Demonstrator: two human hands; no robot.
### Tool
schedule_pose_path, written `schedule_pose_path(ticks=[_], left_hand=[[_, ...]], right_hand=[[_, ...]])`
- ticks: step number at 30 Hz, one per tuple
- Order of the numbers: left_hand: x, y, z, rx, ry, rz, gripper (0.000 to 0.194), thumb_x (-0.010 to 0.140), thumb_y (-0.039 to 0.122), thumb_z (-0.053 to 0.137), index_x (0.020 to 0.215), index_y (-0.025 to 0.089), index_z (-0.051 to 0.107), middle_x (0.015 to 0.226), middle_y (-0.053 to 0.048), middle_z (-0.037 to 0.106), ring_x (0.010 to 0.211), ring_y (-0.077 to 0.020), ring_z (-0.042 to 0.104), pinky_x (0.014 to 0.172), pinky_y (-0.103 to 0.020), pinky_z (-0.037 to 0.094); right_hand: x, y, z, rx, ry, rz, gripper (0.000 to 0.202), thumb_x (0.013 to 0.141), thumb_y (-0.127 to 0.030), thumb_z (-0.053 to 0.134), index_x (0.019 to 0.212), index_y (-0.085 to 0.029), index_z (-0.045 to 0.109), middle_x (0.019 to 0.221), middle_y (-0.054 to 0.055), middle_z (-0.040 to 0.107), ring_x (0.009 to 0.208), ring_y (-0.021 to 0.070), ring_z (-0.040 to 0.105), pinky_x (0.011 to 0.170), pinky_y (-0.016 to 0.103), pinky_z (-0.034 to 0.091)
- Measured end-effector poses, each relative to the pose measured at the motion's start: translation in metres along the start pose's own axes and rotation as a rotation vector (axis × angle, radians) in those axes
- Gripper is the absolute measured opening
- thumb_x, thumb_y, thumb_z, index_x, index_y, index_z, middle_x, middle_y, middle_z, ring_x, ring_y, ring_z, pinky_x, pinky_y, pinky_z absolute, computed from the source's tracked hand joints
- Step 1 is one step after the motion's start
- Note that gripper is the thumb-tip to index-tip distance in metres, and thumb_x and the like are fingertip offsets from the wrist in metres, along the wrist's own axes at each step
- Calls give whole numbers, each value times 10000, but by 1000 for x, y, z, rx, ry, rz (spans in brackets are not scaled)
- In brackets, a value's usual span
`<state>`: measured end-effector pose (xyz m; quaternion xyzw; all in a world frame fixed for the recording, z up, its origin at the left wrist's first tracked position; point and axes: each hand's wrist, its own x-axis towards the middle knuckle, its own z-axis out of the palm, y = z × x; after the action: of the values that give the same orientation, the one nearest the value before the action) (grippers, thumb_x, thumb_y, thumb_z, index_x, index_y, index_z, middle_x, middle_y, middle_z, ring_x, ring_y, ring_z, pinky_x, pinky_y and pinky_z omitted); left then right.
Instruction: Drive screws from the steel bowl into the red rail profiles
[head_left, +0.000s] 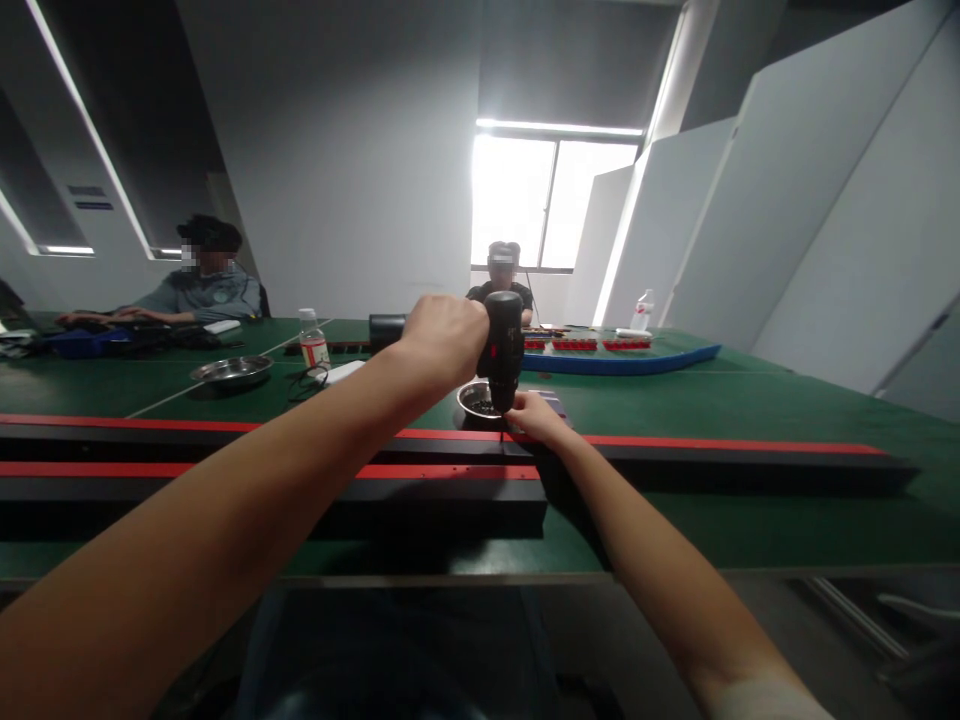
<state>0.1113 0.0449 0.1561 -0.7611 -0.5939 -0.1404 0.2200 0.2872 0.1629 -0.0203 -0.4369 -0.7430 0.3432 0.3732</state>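
My left hand is wrapped around the handle of a black cordless drill. The drill points straight down, its bit over the red top strip of the rear long black beam. Beside the bit, my right hand has its thumb and fingers pinched together; whatever they hold is too small to make out. Just behind the bit sits a metal bowl with small dark pieces in it. A second black beam with a red top lies nearer to me, under my left forearm.
On the green table are a metal dish, a bottle and a dark cable at the left. A long blue curved strip lies behind, near red parts. One person sits far left, another opposite.
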Motion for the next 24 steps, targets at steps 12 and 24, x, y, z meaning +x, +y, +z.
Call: schedule_pose_path(ticks=[12,24], left_hand=[[-71,-85,33,-973,-304,-293,251,556,416,854,689,225,759,601,-39,683,518,-214,611,459,-261,406],[-143,-102,106,-1706,-267,-923,329,738,408,816,791,101,709,683,-105,712,506,-159,646,446,-224,509]], right_hand=[[9,9,3,-209,116,45,133,767,-303,722,707,-185,711,678,54,701,579,169,580,539,268,384],[-34,-25,-8,-606,-171,-48,250,956,-292,481,817,-193,664,937,117,732,789,226,632,698,294,391]])
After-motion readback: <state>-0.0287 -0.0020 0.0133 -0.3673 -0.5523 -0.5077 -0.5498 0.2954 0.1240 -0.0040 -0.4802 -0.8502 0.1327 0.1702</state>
